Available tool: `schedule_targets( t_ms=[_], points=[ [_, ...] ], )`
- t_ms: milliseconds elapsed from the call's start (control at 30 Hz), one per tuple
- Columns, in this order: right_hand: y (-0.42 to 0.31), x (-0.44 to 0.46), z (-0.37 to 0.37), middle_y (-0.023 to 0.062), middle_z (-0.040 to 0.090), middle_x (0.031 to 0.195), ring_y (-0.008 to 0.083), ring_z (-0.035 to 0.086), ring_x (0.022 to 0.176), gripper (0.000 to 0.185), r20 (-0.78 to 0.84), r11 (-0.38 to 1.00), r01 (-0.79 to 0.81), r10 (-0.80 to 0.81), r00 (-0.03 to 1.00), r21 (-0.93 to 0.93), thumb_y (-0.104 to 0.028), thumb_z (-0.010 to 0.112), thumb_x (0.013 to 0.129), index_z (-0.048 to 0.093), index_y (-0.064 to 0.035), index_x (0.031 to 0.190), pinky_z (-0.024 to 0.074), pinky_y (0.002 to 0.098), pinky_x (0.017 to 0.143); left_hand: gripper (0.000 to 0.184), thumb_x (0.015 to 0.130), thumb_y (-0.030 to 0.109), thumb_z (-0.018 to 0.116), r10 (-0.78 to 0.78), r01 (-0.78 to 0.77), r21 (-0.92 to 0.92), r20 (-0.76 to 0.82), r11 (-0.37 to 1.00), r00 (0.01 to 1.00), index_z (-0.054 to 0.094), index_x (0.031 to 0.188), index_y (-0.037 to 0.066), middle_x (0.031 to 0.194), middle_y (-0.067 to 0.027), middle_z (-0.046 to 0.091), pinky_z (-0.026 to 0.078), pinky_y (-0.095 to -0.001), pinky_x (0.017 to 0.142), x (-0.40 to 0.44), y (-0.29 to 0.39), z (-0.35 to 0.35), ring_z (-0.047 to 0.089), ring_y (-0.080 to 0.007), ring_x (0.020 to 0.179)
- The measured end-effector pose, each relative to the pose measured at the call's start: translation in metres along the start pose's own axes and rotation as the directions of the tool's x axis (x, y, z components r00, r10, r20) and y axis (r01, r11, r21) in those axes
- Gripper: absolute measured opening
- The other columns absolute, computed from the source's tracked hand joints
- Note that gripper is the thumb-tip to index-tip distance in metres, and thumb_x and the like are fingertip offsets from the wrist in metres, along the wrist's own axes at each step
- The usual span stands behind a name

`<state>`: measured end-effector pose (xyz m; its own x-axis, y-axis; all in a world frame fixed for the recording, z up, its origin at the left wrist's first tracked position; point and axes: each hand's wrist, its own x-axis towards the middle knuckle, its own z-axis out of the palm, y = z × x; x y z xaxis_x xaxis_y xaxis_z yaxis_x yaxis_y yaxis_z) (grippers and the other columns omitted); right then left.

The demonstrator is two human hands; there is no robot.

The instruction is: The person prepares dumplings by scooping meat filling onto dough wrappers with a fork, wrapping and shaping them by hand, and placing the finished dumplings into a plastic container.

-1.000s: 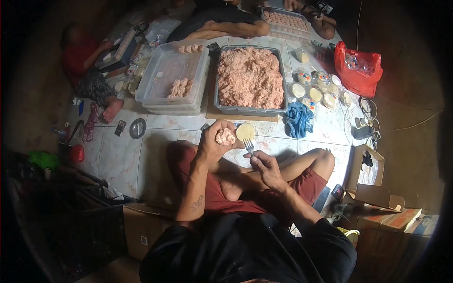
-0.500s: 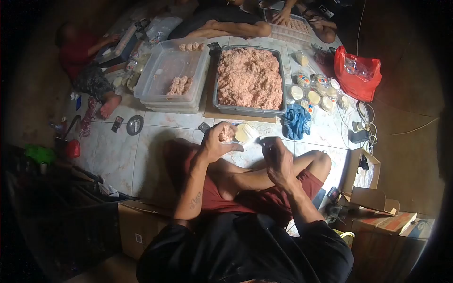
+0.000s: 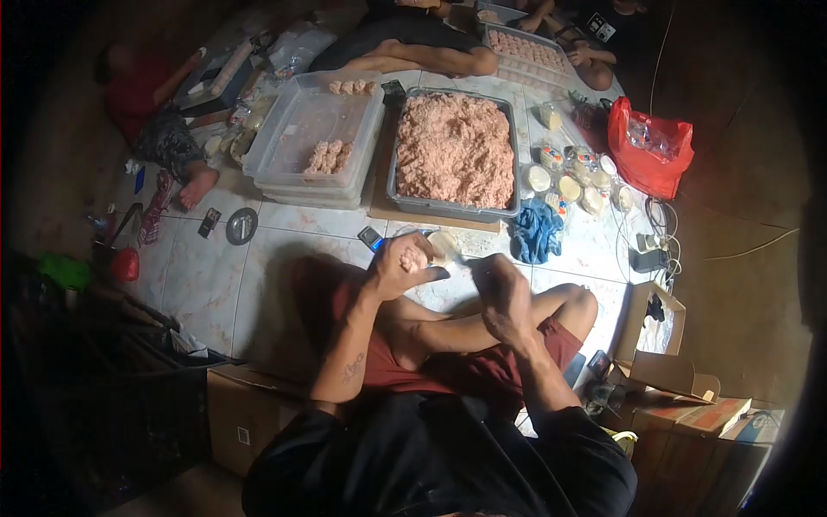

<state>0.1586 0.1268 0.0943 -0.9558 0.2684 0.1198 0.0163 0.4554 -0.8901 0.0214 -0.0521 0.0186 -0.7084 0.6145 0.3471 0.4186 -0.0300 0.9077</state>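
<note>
My left hand (image 3: 401, 267) is closed around a small lump of pink minced meat (image 3: 413, 259), thumb pointing right. Just past its fingers is a stack of pale round dumpling wrappers (image 3: 444, 246); whether it lies on the floor or is touched, I cannot tell. My right hand (image 3: 504, 297) is a closed fist to the right, with a thin, blurred tool (image 3: 463, 259) reaching from it toward the wrappers. Ahead stands a grey tub heaped with minced meat (image 3: 454, 148). Left of it, a clear plastic box (image 3: 289, 129) holds a few rows of shaped meat pieces (image 3: 330, 158).
Wrapper packs (image 3: 568, 188), a blue cloth (image 3: 538, 233) and a red bag (image 3: 652, 151) lie on the right. A phone (image 3: 371, 239) and a round dark dish (image 3: 242, 227) are on the tiles. Co-workers sit around, one near a filled tray (image 3: 527, 52).
My hands stay almost in place, the right one shifting slightly. A co-worker's hand at the back has left the filled tray. The phone beside my left hand now shows a lit screen.
</note>
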Motion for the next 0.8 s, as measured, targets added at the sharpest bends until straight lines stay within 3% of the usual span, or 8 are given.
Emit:
schedule_targets(
  t_ms=[100,233,333,400,467,533,600,800],
  points=[
    [0.019,0.006,0.012,0.0190,0.059,0.079,0.0248,0.057,0.071,0.004,0.085,0.964,0.231,-0.222,0.971,-0.129,0.000,0.060,0.092,0.060,0.0045,0.093,0.0473,0.0372,0.067,0.044,0.069,0.025,0.091,-0.272,0.256,0.465,-0.034,0.848,0.962,0.066,0.098,0.003,0.092,-0.0099,0.070,0.053,-0.0355,0.077,0.002,-0.007,0.016,0.067,-0.0229,0.086],
    [-0.001,-0.001,-0.003,0.0190,0.055,0.079,0.0199,0.052,0.075,0.006,-0.067,0.982,-0.099,0.111,0.992,0.161,0.000,0.059,0.092,0.057,0.0047,0.095,0.0468,0.0360,0.070,0.041,0.071,0.020,0.088,-0.120,0.121,-0.019,0.035,0.992,0.992,0.064,0.099,0.003,0.095,-0.0132,0.070,0.053,-0.0378,0.078,-0.006,0.005,-0.004,0.068,-0.0329,0.086],
    [0.021,0.004,0.011,0.0153,0.059,0.082,0.0162,0.054,0.077,0.005,0.119,0.983,0.063,-0.084,0.989,0.175,0.000,0.057,0.095,0.059,0.0034,0.098,0.0473,0.0309,0.071,0.040,0.070,0.022,0.089,-0.104,0.108,0.136,-0.039,0.985,0.994,0.063,0.095,0.004,0.089,-0.0100,0.068,0.052,-0.0351,0.076,-0.002,-0.009,0.013,0.066,-0.0244,0.081],
    [0.019,-0.001,0.008,0.0142,0.061,0.084,0.0167,0.054,0.078,0.007,0.144,0.999,-0.004,0.011,0.989,-0.049,0.003,0.056,0.094,0.059,0.0037,0.100,0.0476,0.0297,0.073,0.040,0.071,0.023,0.089,-0.129,0.132,0.153,-0.031,0.979,0.991,0.062,0.093,0.005,0.086,-0.0088,0.068,0.051,-0.0343,0.074,0.002,-0.001,0.011,0.065,-0.0212,0.079],
    [0.018,-0.007,0.007,0.0171,0.059,0.083,0.0227,0.054,0.077,0.010,-0.051,0.956,-0.079,0.097,0.994,0.283,0.005,0.059,0.091,0.058,0.0051,0.101,0.0481,0.0334,0.075,0.038,0.073,0.025,0.088,-0.117,0.120,0.034,-0.059,0.992,0.991,0.061,0.090,0.004,0.085,-0.0130,0.068,0.052,-0.0375,0.071,-0.002,0.007,0.006,0.068,-0.0297,0.081],
    [0.032,-0.008,0.014,0.0187,0.058,0.081,0.0266,0.054,0.075,0.012,-0.065,0.962,-0.082,0.103,0.993,0.259,0.006,0.060,0.088,0.056,0.0058,0.099,0.0483,0.0369,0.074,0.039,0.074,0.028,0.087,-0.183,0.183,0.128,-0.009,0.975,0.983,0.061,0.089,0.004,0.085,-0.0153,0.068,0.052,-0.0390,0.070,-0.004,0.003,0.012,0.068,-0.0336,0.082],
    [0.037,-0.007,0.018,0.0194,0.061,0.084,0.0270,0.059,0.077,0.010,0.118,0.997,0.069,-0.071,0.991,0.016,0.007,0.060,0.087,0.058,0.0054,0.097,0.0488,0.0367,0.073,0.034,0.074,0.019,0.088,-0.045,0.087,0.321,-0.136,0.943,0.990,0.058,0.081,0.004,0.072,-0.0030,0.059,0.047,-0.0291,0.064,-0.001,-0.011,0.027,0.057,-0.0133,0.068],
    [0.027,-0.005,-0.003,0.0068,0.062,0.087,0.0096,0.053,0.080,0.006,-0.053,0.944,-0.163,0.185,0.981,0.288,-0.002,0.058,0.098,0.057,0.0029,0.103,0.0463,0.0246,0.071,0.038,0.074,0.025,0.087,-0.096,0.101,0.069,-0.071,0.993,0.993,0.061,0.093,0.004,0.082,-0.0134,0.068,0.051,-0.0382,0.069,-0.009,-0.001,0.009,0.066,-0.0272,0.076]
  ],
)
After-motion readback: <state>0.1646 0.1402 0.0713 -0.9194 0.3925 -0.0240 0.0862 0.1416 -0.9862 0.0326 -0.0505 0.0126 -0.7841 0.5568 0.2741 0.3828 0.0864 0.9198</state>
